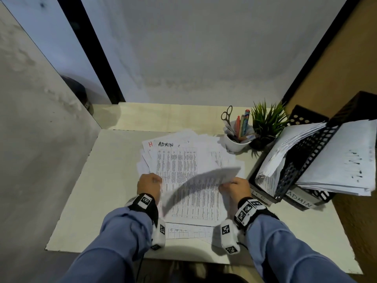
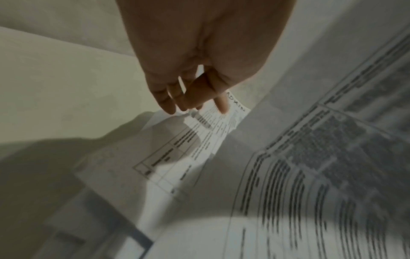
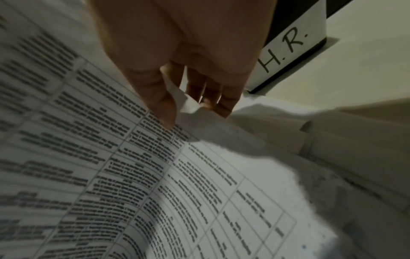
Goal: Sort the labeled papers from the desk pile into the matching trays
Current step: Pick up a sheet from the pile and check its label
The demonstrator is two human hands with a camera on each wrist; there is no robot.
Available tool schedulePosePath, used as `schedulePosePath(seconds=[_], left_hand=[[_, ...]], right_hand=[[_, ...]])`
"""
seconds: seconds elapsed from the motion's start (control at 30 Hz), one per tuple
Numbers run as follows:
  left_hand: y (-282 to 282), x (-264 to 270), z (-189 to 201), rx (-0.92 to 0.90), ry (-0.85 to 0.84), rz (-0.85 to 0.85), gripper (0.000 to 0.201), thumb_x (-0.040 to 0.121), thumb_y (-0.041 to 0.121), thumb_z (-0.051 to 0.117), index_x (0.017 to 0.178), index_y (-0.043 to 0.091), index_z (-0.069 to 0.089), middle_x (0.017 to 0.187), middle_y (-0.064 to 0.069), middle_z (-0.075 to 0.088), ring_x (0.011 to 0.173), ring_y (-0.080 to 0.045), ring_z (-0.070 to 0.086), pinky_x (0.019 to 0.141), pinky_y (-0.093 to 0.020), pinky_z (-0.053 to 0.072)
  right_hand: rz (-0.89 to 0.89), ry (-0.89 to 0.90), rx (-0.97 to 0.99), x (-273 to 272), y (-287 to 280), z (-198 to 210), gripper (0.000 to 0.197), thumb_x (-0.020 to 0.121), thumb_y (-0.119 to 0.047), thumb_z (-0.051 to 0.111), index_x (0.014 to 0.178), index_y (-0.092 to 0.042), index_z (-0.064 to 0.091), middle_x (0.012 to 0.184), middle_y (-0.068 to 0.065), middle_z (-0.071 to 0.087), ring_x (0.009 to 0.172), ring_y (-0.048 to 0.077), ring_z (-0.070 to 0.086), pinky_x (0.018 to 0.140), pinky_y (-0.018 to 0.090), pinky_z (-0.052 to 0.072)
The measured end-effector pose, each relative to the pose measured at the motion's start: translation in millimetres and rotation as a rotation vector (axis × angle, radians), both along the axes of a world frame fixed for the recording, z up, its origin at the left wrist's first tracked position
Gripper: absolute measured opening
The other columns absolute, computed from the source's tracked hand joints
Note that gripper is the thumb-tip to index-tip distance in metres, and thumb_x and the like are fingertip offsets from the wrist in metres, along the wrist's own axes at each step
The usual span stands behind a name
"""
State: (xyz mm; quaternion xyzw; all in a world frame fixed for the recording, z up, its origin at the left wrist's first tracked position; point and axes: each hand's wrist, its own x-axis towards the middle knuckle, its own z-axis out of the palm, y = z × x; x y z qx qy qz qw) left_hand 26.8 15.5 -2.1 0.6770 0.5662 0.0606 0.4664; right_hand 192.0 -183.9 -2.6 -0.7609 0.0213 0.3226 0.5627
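Note:
A loose pile of printed papers (image 1: 179,160) lies in the middle of the desk; its top sheet reads ADMIN (image 1: 165,144), and a red H shows on a sheet beneath. My right hand (image 1: 223,183) pinches the edge of one printed sheet (image 1: 200,184), which is lifted, curved and blurred above the pile. The right wrist view shows thumb and fingers (image 3: 195,112) closed on that sheet (image 3: 111,140). My left hand (image 1: 150,180) rests on the pile's left edge, its fingertips (image 2: 221,108) pressing the ADMIN paper (image 2: 213,126). Black mesh trays labelled H.R. (image 1: 259,196) (image 3: 286,50) and ADMIN (image 1: 299,202) stand at right, both holding papers.
A white cup (image 1: 236,144) with pens and scissors and a small potted plant (image 1: 265,123) stand behind the pile, left of the trays. Walls enclose the desk (image 1: 102,190) at left, back and right. The desk's front edge is by my forearms.

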Motion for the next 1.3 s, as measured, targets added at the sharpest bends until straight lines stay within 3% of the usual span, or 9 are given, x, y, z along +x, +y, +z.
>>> schedulePosePath(seconds=[0.17, 0.47, 0.6, 0.7, 0.9, 1.0, 1.1, 1.2, 1.3], left_hand=[[10.7, -3.4, -3.0, -0.080, 0.106, 0.023, 0.042, 0.086, 0.009, 0.065, 0.124, 0.001, 0.051, 0.129, -0.019, 0.054, 0.118, -0.034, 0.051, 0.092, -0.029, 0.039], [11.2, -15.4, -7.2, 0.192, 0.094, -0.047, 0.024, 0.079, 0.004, 0.067, 0.103, 0.004, 0.072, 0.103, -0.015, 0.071, 0.099, -0.030, 0.063, 0.078, -0.023, 0.041], [7.6, -20.4, -2.6, 0.263, -0.001, 0.023, 0.020, 0.083, 0.001, 0.060, 0.095, 0.006, 0.075, 0.098, -0.015, 0.073, 0.092, -0.031, 0.066, 0.077, -0.022, 0.044], [0.5, -21.4, -0.2, 0.285, -0.116, 0.020, 0.021, 0.081, -0.002, 0.058, 0.084, 0.009, 0.076, 0.082, -0.011, 0.073, 0.076, -0.027, 0.065, 0.070, -0.023, 0.046], [-15.2, -17.0, 0.4, 0.029, -0.372, 0.060, 0.029, 0.074, -0.015, 0.053, 0.066, 0.013, 0.061, 0.063, -0.005, 0.058, 0.058, -0.019, 0.050, 0.059, -0.025, 0.042], [-21.4, -14.6, 1.8, -0.148, -0.429, 0.063, 0.037, 0.073, -0.025, 0.046, 0.062, 0.008, 0.054, 0.057, -0.004, 0.055, 0.055, -0.019, 0.046, 0.057, -0.024, 0.037], [-26.4, -15.5, 4.4, -0.239, -0.404, -0.017, 0.040, 0.068, -0.032, 0.038, 0.060, 0.005, 0.051, 0.054, -0.002, 0.054, 0.054, -0.016, 0.045, 0.048, -0.018, 0.036], [-28.5, -17.6, 9.2, -0.264, -0.336, -0.078, 0.041, 0.068, -0.032, 0.036, 0.058, 0.006, 0.049, 0.056, -0.004, 0.051, 0.049, -0.009, 0.044, 0.043, -0.012, 0.036], [-25.8, -17.5, 4.9, -0.302, -0.313, -0.082, 0.043, 0.068, -0.029, 0.029, 0.054, 0.008, 0.047, 0.052, -0.002, 0.049, 0.050, -0.013, 0.043, 0.045, -0.016, 0.034]], right_hand=[[0.080, -0.005, 0.048, 2.7, -8.7, 5.9, 0.039, 0.079, 0.023, 0.044, 0.062, -0.005, 0.064, 0.060, 0.005, 0.062, 0.053, 0.018, 0.054, 0.042, 0.015, 0.045], [0.112, -0.023, 0.095, -1.0, -6.5, 6.9, 0.041, 0.077, 0.024, 0.042, 0.058, -0.006, 0.063, 0.045, -0.005, 0.060, 0.041, 0.007, 0.055, 0.040, 0.013, 0.041], [0.056, 0.043, 0.097, -2.5, -6.5, 14.2, 0.038, 0.077, 0.021, 0.039, 0.058, -0.002, 0.062, 0.045, -0.001, 0.061, 0.050, 0.021, 0.053, 0.041, 0.013, 0.042], [0.019, 0.131, -0.187, 3.5, 8.2, 20.3, 0.033, 0.084, 0.013, 0.046, 0.061, -0.007, 0.059, 0.048, -0.003, 0.059, 0.049, 0.020, 0.055, 0.034, 0.015, 0.040], [0.038, 0.113, -0.702, 8.5, 24.2, 23.2, 0.016, 0.092, -0.011, 0.051, 0.102, -0.004, 0.061, 0.106, 0.011, 0.060, 0.099, 0.023, 0.061, 0.068, 0.028, 0.048], [-0.050, 0.162, -0.415, 8.3, 5.5, 5.5, 0.034, 0.098, -0.005, 0.037, 0.128, 0.008, 0.046, 0.129, 0.023, 0.049, 0.103, 0.022, 0.046, 0.073, 0.029, 0.041], [-0.190, 0.269, -0.174, 3.2, -6.1, 9.3, 0.015, 0.091, 0.001, 0.047, 0.096, 0.008, 0.059, 0.093, 0.017, 0.057, 0.091, 0.022, 0.048, 0.068, 0.029, 0.041], [-0.152, 0.377, 0.101, -6.4, -3.6, 16.4, 0.026, 0.070, 0.006, 0.059, 0.095, 0.005, 0.064, 0.099, 0.018, 0.067, 0.096, 0.034, 0.062, 0.085, 0.040, 0.052], [-0.118, 0.327, 0.072, -4.9, -0.9, 17.3, 0.016, 0.078, 0.008, 0.052, 0.085, -0.003, 0.060, 0.087, 0.014, 0.064, 0.083, 0.028, 0.060, 0.069, 0.034, 0.050]])
